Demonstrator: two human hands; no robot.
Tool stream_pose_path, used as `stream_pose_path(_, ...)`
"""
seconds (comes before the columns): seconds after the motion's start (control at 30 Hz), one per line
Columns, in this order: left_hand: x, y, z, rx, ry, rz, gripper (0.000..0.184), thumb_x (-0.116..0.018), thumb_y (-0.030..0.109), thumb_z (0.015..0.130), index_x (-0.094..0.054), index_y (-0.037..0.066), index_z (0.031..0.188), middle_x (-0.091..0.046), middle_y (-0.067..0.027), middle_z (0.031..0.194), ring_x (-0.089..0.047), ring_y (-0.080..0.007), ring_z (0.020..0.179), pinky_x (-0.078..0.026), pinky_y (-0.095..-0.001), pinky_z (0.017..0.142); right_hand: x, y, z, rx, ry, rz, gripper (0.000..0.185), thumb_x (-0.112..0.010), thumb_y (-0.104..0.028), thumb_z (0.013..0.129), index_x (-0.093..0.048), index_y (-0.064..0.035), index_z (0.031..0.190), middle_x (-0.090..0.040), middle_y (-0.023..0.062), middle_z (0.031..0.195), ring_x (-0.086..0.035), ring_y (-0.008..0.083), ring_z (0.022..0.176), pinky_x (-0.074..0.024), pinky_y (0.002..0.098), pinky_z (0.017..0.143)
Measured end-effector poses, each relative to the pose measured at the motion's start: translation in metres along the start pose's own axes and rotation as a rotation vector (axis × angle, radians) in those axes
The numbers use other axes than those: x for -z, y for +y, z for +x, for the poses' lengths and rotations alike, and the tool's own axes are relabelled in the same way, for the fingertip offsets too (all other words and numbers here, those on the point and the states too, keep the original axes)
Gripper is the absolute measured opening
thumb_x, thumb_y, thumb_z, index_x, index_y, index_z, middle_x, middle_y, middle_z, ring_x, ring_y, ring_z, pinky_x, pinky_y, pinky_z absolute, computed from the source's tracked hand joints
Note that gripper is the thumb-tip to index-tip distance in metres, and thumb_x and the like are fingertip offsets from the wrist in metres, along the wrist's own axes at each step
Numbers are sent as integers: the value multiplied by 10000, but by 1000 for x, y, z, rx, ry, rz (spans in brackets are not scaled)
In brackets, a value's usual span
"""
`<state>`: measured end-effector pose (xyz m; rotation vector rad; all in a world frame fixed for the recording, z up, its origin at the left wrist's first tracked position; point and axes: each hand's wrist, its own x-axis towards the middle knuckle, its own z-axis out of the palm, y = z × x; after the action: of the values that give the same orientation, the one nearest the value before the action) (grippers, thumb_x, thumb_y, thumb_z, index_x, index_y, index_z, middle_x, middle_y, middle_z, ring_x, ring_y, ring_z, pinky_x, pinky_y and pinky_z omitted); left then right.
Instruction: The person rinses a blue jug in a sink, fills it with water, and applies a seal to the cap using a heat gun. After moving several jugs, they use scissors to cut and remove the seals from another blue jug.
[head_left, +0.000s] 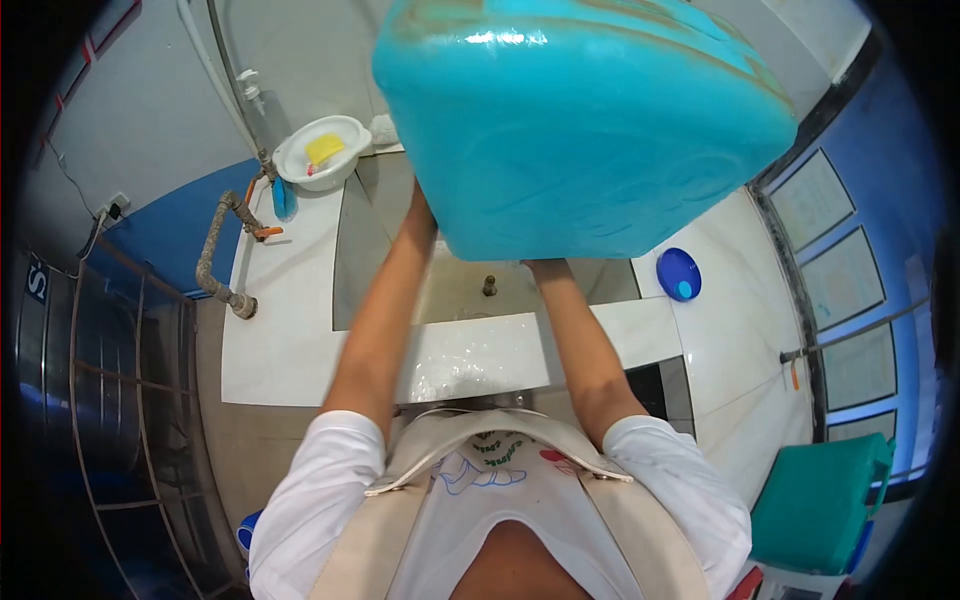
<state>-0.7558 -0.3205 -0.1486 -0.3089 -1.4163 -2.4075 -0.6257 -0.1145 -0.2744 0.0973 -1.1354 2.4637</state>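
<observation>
You've got the blue plastic jerrycan (600, 150) up over the sink (375, 285), tilted, upper end cut off by the frame. Your right hand (546, 267) is at its bottom edge, your left hand (421, 205) at its side; fingers hidden on both, so can't tell if they're clamped or apart. Progress: jerrycan looks raised, not set down on the tabletop (270, 355). Brown residue marks its edges; can't tell if rinsed or filled. Yellow sponge (324, 149) sits unused in the white basin (290, 157).
</observation>
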Motion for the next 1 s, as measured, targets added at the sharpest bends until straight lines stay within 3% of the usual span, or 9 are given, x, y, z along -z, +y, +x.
stream_pose_path(0.13,3,11,-8,18,-62,-209,806,-257,578,899,42,26,1404,24,-122,1485,-24,-223,1368,-24,-351,1101,23,-49,-1,150,-74,-580,544,-317,-396,934,-283,-50,1352,-320,123,1388,-353,275,1230,-338,403,1006)
stream_pose_path(0.23,-14,46,-49,-41,-718,-108,1046,-419,743,734,-7,64,1416,-125,-139,1458,-156,-261,1338,-99,-380,1091,35,-77,-9,226,-79,-981,558,-300,-422,933,-283,-56,1354,-308,118,1398,-349,281,1232,-335,410,1006)
stream_pose_path(0.3,-44,52,-86,-25,-741,-23,1114,-499,735,681,3,61,1412,-145,-157,1444,-159,-270,1336,-127,-379,1089,38,-99,-5,-84,300,768,566,-304,-437,925,-291,-65,1352,-326,123,1388,-365,301,1222,-329,432,1009)
stream_pose_path(0.4,-71,71,-109,51,-808,35,1240,-638,709,580,19,53,1402,-185,-185,1410,-178,-291,1324,-183,-386,1076,18,-125,-36,362,138,419,528,-315,-419,929,-308,-99,1348,-369,118,1356,-375,288,1214,-338,432,1005)
stream_pose_path(0.5,-97,56,-129,57,-900,29,1277,-703,668,550,27,49,1395,-200,-199,1391,-208,-307,1307,-224,-393,1061,85,-166,-59,363,80,288,487,-308,-383,939,-325,-101,1336,-397,110,1330,-394,285,1200,-356,441,990)
stream_pose_path(0.6,-141,61,-123,-65,-1022,17,1260,-720,632,568,39,52,1390,-192,-207,1392,-238,-323,1293,-251,-396,1049,-107,-226,-120,603,656,-163,458,-313,-360,942,-346,-103,1319,-421,103,1304,-424,273,1173,-374,424,975)
stream_pose_path(0.7,-144,52,-171,-54,-1145,-9,1251,-737,599,575,48,56,1384,-194,-216,1386,-262,-341,1277,-277,-405,1035,63,-229,-143,512,612,55,440,-330,-344,946,-342,-115,1322,-424,85,1302,-450,244,1147,-393,386,962)
stream_pose_path(0.8,-209,65,-186,-109,-1214,-151,1226,-747,561,593,48,61,1380,-205,-215,1376,-280,-341,1265,-292,-410,1025,-24,-270,-178,603,717,-333,478,-392,-371,927,-334,-108,1322,-416,76,1317,-455,230,1155,-406,382,959)
stream_pose_path(1.0,-219,56,-260,101,-1310,-314,1142,-750,476,641,18,69,1381,-242,-193,1351,-312,-316,1241,-295,-398,1022,23,-317,-262,680,925,-261,461,-431,-347,920,-350,-111,1307,-432,68,1295,-468,218,1133,-419,374,939)
